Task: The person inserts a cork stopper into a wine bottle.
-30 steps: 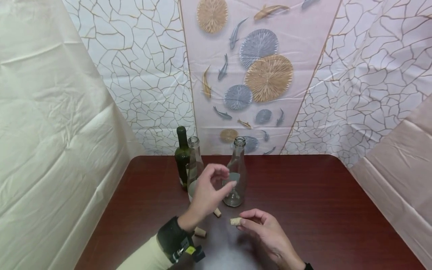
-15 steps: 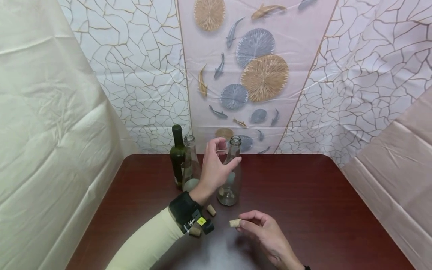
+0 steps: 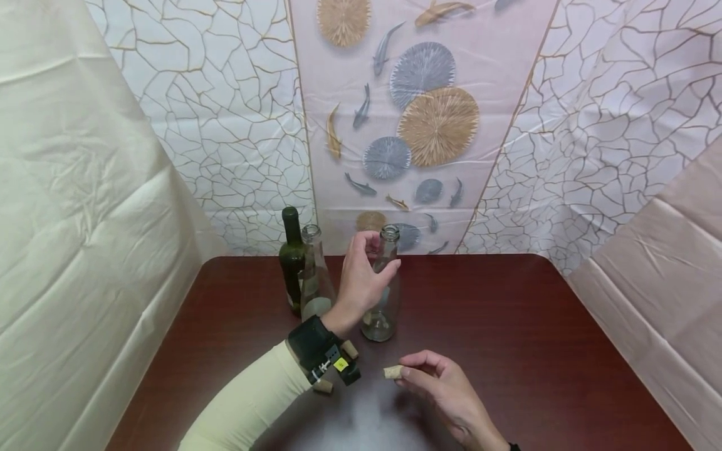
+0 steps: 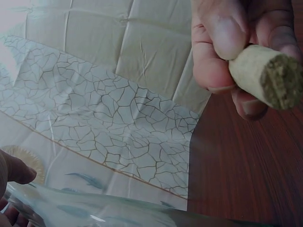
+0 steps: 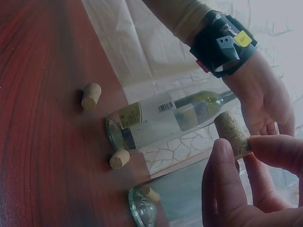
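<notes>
My right hand (image 3: 445,391) pinches a cork (image 3: 392,373) between thumb and fingers, low over the table's front. The right wrist view shows that cork (image 5: 232,133) upright-tilted at the fingertips. My left hand (image 3: 363,275) is curled round the neck of a clear glass bottle (image 3: 379,326), thumb on the near side. In the left wrist view its thumb (image 4: 19,169) lies along the glass. The bottle stands upright with an uncovered mouth. Through its lower glass a cork (image 5: 151,194) shows; whether it is inside or behind I cannot tell.
A second clear bottle (image 3: 317,282) with a label and a dark green bottle (image 3: 292,263) stand left of my left hand. Two loose corks, one nearer the bottles (image 3: 351,349) and one nearer me (image 3: 323,387), lie on the red-brown table (image 3: 507,338). Patterned cloth hangs behind.
My left hand has risen and reached forward from above the table to the right clear bottle's neck, its fingers now round it. My right hand has stayed nearly still with the cork.
</notes>
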Demonstrator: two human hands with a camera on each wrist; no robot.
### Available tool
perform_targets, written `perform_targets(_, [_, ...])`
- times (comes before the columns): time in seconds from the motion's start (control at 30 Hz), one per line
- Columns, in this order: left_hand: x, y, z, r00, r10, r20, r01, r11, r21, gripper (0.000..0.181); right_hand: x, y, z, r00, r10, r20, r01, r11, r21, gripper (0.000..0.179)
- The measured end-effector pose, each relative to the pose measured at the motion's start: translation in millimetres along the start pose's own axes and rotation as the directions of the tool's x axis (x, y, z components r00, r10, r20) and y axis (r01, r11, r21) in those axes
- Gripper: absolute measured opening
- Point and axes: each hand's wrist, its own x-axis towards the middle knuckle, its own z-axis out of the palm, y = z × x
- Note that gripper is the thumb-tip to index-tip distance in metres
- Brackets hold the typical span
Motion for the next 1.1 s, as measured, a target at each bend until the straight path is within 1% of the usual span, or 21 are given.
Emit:
perform_targets(0.13, [-1.0, -2.4, 0.2, 1.0, 0.008, 0.007, -0.008, 0.999, 0.031, 0.046, 0.3, 0.2, -1.2, 1.0, 0.008, -0.01, -0.008, 1.0, 0.006, 0.029])
perform_targets(0.47, [-3.3, -5.6, 0.7, 0.999, 0.042, 0.018, -0.042, 0.998, 0.045, 0.043, 3.1, -5.3, -3.5, 1.0, -0.002, -0.027, 0.003, 1.0, 0.028, 0.031])
perform_targets(0.57, [-4.8, -5.4, 0.9, 0.998, 0.051, 0.028, -0.052, 0.997, 0.048, 0.042, 3.1, -5.8, -4.4, 1.0, 0.002, -0.026, -0.002, 1.0, 0.019, 0.029])
perform_targets(0.73, [-7.1, -2.9, 0.6, 0.997, 0.064, 0.035, -0.065, 0.997, 0.047, 0.041, 3.8, -7.5, -5.8, 0.999, 0.011, -0.033, -0.012, 1.0, -0.011, 0.034])
perform_targets(0.83, [-10.2, -0.6, -0.2, 0.997, 0.067, 0.039, -0.069, 0.996, 0.052, 0.041, 4.4, -9.4, -7.1, 0.999, 0.013, -0.036, -0.014, 1.0, -0.026, 0.035])
perform_targets(1.03, [-21.9, 3.5, -1.7, 0.995, 0.074, 0.067, -0.078, 0.996, 0.047, 0.042, 4.8, -11.5, -9.2, 1.0, 0.016, -0.022, -0.017, 0.999, -0.049, 0.033])
perform_targets(1.1, [-25.0, 4.4, -1.5, 0.994, 0.08, 0.07, -0.084, 0.995, 0.056, 0.043, 5.6, -12.9, -9.4, 0.999, 0.016, -0.033, -0.018, 0.998, -0.061, 0.032])
